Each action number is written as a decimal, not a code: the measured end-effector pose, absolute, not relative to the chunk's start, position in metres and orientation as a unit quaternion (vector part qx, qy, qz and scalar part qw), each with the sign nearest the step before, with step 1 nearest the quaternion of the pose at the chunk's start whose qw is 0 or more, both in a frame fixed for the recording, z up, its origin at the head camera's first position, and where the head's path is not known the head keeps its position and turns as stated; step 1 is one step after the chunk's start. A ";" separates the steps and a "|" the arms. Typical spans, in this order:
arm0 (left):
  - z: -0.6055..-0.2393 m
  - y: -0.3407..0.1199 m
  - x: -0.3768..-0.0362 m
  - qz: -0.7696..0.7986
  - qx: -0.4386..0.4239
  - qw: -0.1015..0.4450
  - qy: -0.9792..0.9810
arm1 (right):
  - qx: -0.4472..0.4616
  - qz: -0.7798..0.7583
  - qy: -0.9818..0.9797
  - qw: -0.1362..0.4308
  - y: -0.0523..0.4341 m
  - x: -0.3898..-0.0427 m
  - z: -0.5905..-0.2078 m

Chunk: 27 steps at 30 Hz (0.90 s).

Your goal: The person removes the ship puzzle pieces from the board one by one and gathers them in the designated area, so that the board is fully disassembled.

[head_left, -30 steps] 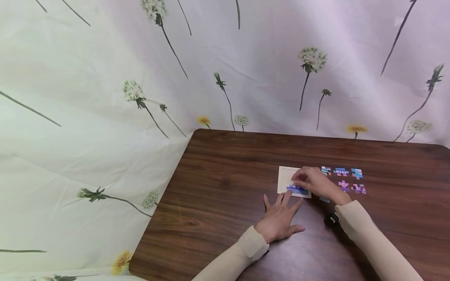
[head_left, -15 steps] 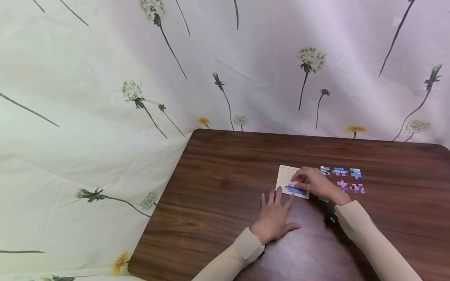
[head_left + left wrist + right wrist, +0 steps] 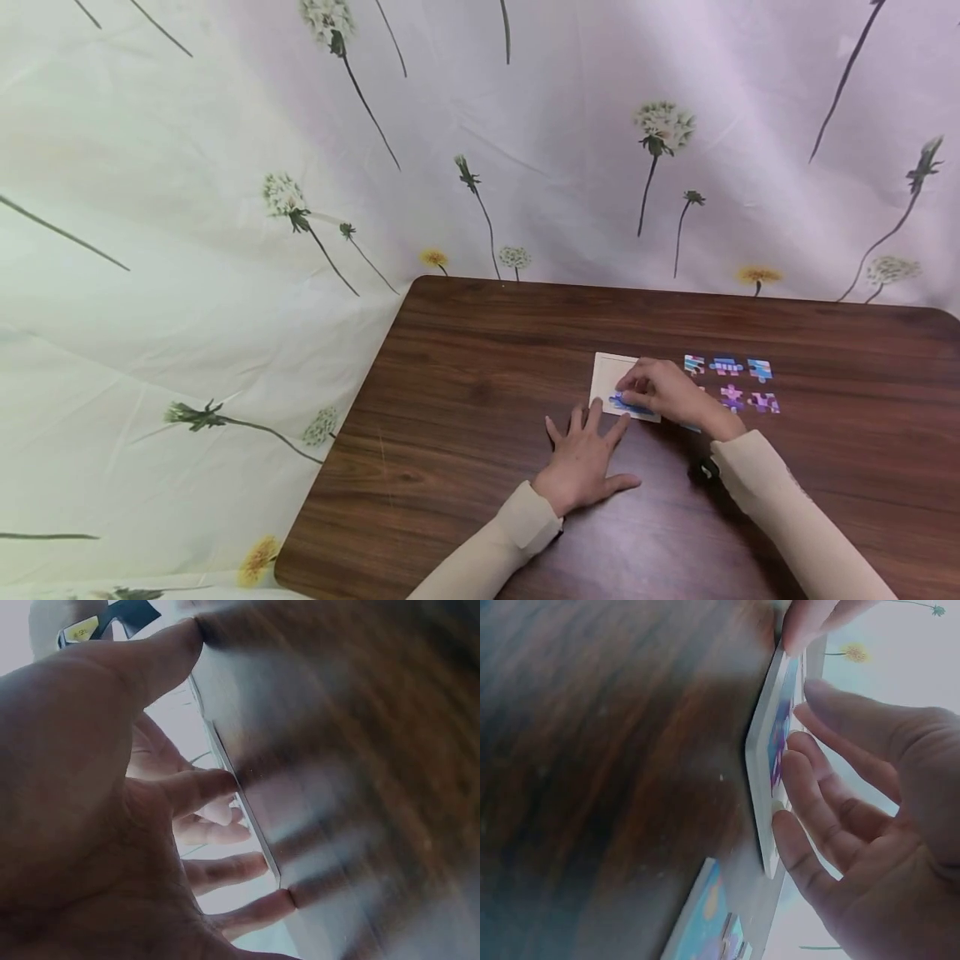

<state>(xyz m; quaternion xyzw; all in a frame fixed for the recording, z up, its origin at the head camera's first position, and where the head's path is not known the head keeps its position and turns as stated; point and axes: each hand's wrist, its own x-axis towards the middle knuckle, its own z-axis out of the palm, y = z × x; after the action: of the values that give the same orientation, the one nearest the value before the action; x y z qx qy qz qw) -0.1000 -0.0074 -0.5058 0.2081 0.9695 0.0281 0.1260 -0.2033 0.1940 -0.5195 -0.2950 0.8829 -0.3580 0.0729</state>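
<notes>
A pale puzzle tray (image 3: pixel 606 373) lies on the table, with blue and purple jigsaw pieces (image 3: pixel 783 724) along its near side. My right hand (image 3: pixel 667 392) bends over the tray, thumb and fingertips close together at a blue puzzle piece (image 3: pixel 633 407); the fingers partly cover the pieces there. In the right wrist view the fingertips (image 3: pixel 786 761) are right at the pieces' surface. My left hand (image 3: pixel 576 468) lies palm down with fingers spread, a fingertip at the tray's near left corner. The left wrist view shows its fingers (image 3: pixel 229 871) along the tray's edge.
Several loose jigsaw pieces lie in rows to the right of the tray, among them a blue-and-white piece (image 3: pixel 726 367) and a purple piece (image 3: pixel 765 402). One light-blue piece (image 3: pixel 692 428) is partly hidden by my right hand. A flower-printed cloth (image 3: pixel 570 167) hangs behind the brown table (image 3: pixel 480 350).
The tray has shifted slightly left. My left hand has moved a little left and spread its fingers. My right thumb and fingers have moved slightly left over the blue pieces.
</notes>
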 end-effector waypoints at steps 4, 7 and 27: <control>-0.506 -0.008 -0.100 0.031 0.209 0.134 0.968 | -0.305 -0.351 0.882 0.074 0.194 -0.205 -0.521; -0.505 -0.007 -0.100 0.031 0.208 0.140 0.968 | -0.311 -0.343 0.883 0.079 0.194 -0.207 -0.523; -0.502 0.000 -0.102 -0.025 0.208 0.127 0.970 | -0.324 -0.339 0.879 0.087 0.191 -0.206 -0.517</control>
<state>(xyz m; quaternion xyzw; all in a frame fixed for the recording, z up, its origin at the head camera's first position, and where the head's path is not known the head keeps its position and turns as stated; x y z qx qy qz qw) -0.1020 0.0005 -0.5022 0.2080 0.9695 -0.0248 0.1269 -0.2057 0.1913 -0.5168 -0.3241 0.8787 -0.3394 0.0875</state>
